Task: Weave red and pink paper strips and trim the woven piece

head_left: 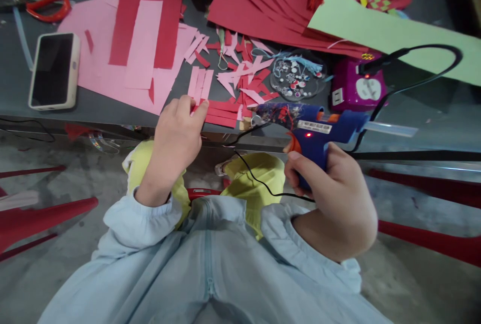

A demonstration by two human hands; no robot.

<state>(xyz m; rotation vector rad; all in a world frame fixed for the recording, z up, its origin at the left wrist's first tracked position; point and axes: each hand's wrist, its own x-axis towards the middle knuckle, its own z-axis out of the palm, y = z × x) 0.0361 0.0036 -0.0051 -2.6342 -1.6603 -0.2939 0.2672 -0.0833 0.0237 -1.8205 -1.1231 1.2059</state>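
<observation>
In the head view, a clear dish [322,83] holds small beads [293,79], beside a purple box [347,86]. The label [314,126] reads "HOT MELT GLUE GUN" on the gun [343,126], over the table's near edge; the right hand [334,189] wraps its handle, fingers curled closed. The left hand's [180,128] bent fingers press on paper strips [221,112]; whether they pinch any, I cannot tell.
</observation>
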